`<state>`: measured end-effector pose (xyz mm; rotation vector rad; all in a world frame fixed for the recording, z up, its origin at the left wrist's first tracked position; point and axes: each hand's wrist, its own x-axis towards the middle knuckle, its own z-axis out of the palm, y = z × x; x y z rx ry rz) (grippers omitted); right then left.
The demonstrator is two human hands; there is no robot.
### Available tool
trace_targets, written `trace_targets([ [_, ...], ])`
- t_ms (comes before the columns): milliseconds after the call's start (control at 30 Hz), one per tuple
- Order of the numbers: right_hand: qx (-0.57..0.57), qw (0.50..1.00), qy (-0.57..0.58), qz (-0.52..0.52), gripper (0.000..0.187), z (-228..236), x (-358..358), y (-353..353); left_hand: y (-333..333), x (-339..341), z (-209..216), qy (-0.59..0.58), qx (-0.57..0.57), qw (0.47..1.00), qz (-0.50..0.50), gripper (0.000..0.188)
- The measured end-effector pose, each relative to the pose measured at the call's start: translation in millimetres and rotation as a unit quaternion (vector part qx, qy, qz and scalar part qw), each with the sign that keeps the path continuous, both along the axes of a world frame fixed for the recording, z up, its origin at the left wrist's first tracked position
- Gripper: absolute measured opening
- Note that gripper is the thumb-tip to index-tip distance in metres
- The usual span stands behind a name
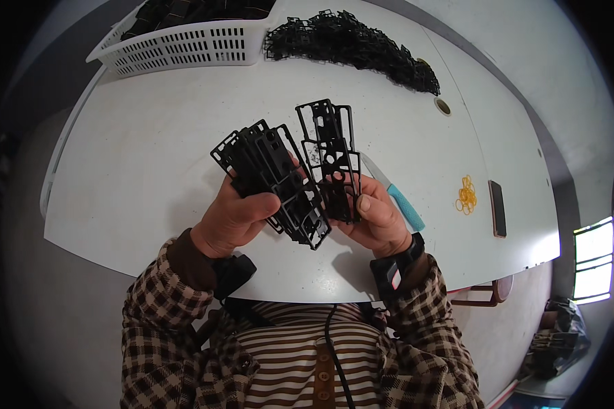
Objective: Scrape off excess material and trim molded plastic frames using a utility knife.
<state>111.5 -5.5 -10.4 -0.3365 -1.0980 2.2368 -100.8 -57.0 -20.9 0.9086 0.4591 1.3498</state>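
Note:
A thick stack of black plastic frames (pixel 269 170) is in my left hand (pixel 233 217), thumb across its near side and fingers mostly hidden behind. My right hand (pixel 377 217) pinches a thinner black plastic frame piece (pixel 331 153) between thumb and fingers; whether it is one frame or a few together I cannot tell. Both are held up over the white table, tilted, with their lower ends close together. Just beyond my right hand lies a knife (pixel 404 206) with a turquoise handle, its blade partly hidden by the hand.
A white slotted basket (pixel 184 49) filled with black parts stands at the far left of the table (pixel 129 157). Beside it spreads a long heap of black frames (pixel 348 44). Yellow rubber bands (pixel 466 195) and a dark phone (pixel 497 208) lie to the right, below a round table hole (pixel 443 106).

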Motion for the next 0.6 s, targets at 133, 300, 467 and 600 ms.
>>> trace_targets([
  [133, -0.011, 0.999, 0.026, 0.027, 0.05, -3, 1, -1, 2, -1, 0, -0.031, -0.015, 0.999, -0.016, 0.057],
  [300, 0.011, 1.0, 0.004, -0.001, 0.048, 1, -3, -6, -1, -1, 3, -0.047, -0.035, 0.998, -0.014, 0.05],
  [467, 0.112, 0.984, -0.113, -0.08, 0.046, 12, -13, -13, -1, -5, 3, -0.025, -0.053, 0.998, 0.011, 0.044],
  [600, 0.208, 0.945, -0.222, -0.117, 0.047, 11, -15, -16, -1, -4, 5, -0.019, -0.074, 0.997, 0.02, 0.039],
])
